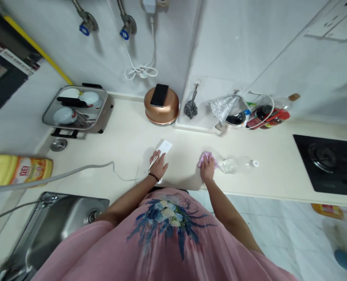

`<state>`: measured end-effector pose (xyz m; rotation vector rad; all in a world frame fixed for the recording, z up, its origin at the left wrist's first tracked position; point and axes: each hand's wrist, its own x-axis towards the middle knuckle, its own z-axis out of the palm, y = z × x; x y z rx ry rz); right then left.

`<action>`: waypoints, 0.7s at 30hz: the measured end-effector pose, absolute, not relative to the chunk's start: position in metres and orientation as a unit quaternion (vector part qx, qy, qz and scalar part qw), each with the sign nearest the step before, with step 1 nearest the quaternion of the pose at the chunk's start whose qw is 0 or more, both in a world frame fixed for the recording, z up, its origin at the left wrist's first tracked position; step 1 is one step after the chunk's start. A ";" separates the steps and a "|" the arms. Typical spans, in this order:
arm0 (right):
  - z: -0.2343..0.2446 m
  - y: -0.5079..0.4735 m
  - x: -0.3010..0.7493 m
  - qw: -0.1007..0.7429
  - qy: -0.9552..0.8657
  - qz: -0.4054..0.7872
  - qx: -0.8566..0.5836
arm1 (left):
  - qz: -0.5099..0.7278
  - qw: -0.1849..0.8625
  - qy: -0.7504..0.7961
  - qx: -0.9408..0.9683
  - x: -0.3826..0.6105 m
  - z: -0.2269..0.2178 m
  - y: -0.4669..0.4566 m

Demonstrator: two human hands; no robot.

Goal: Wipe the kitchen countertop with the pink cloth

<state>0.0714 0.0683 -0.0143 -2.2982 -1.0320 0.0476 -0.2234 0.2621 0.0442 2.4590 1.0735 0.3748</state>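
Observation:
My left hand (158, 168) lies on the counter at the near end of a flat white device (165, 146), perhaps a power strip. Its fingers are spread over the device, and a thin white cable (151, 165) crosses them. How much of the device lies under the palm is hidden. My right hand (208, 169) presses a bunched pink cloth (204, 157) onto the countertop, fingers bent over it. Just right of that hand, a clear plastic bottle (235, 165) lies on its side, its white cap pointing right.
Behind my hands stand a copper-coloured pot (162, 112) topped by a black phone (160, 95), and an electric pan (99, 115) holding bowls. A steel sink (59, 222) is at near left, a black stove (331, 162) at right. Sauce bottles (267, 117) line the wall. A grey cord (82, 168) crosses the counter.

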 end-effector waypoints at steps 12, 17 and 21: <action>-0.029 0.078 -0.036 0.219 -0.682 0.097 -0.691 | 0.054 0.226 0.504 0.832 -0.190 0.052 0.303; -0.024 0.064 0.055 0.234 -0.555 0.051 -0.796 | 0.036 0.229 0.533 0.814 -0.194 0.062 0.293; -0.019 0.063 0.110 0.202 -0.482 0.029 -0.852 | 0.065 0.250 0.556 0.790 -0.220 0.064 0.278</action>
